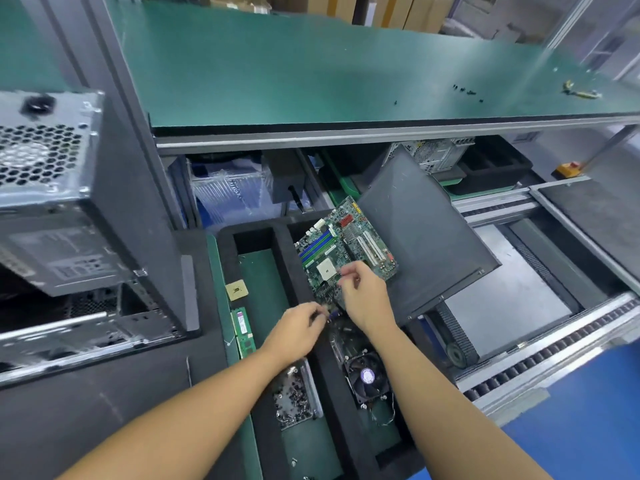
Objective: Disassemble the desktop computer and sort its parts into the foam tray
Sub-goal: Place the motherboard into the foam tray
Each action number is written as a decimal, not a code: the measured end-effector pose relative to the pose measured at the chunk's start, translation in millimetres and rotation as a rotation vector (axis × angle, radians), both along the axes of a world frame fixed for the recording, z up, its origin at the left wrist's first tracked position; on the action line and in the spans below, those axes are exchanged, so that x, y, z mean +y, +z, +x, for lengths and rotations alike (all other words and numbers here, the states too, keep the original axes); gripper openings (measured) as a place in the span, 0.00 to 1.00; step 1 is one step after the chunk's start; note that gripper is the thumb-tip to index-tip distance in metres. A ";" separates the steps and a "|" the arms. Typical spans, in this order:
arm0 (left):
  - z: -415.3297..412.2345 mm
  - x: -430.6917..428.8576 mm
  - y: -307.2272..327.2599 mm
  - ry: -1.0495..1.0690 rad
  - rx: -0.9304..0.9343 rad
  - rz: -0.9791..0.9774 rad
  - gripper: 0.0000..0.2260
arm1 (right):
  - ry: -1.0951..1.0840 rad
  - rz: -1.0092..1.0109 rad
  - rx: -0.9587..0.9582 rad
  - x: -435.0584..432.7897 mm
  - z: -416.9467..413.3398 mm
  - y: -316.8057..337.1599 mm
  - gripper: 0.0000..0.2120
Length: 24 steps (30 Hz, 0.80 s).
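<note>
Over the foam tray [287, 265], the left hand [298, 327] and right hand [363, 296] pinch the tilted motherboard [346, 244] by its near edge, probably to lower it into its compartment.

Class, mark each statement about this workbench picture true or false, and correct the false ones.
1. The left hand and right hand both hold the motherboard. True.
2. The cooler lies on the green shelf. False: it lies in the foam tray, in the right compartment.
3. The screws sit in a metal dish. True.
4. The case stands to the right of the tray. False: it stands to the left.
5. The RAM sticks lie near the tray's left edge. True.
</note>
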State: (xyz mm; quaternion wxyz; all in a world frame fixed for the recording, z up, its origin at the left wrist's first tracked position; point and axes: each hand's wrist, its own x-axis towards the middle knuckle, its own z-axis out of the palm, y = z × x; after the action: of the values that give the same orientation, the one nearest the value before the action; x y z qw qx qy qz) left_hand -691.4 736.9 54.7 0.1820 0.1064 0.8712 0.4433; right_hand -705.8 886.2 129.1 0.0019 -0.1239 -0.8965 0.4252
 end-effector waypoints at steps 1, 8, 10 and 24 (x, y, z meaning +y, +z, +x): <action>-0.2 -8.8 5.6 0.105 -0.113 0.122 0.08 | 0.047 -0.035 -0.036 -10.5 2.3 -1.2 0.12; 21.6 -102.5 15.0 0.388 -0.335 0.301 0.12 | 0.235 -0.150 -0.157 -92.4 26.0 -22.3 0.12; 34.7 -128.5 17.3 0.414 -0.350 0.277 0.12 | 0.244 -0.162 -0.174 -113.7 35.8 -26.9 0.13; 192.6 -329.8 8.0 0.659 -0.279 0.060 0.12 | 0.372 0.473 -0.468 -250.7 164.5 -72.9 0.19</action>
State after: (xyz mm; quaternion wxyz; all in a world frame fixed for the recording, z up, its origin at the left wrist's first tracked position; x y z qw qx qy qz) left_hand -498.7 407.1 62.8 0.1434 -0.2365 0.8121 0.5138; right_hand -541.3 635.5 56.2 -0.2514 -0.0489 -0.9533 0.1599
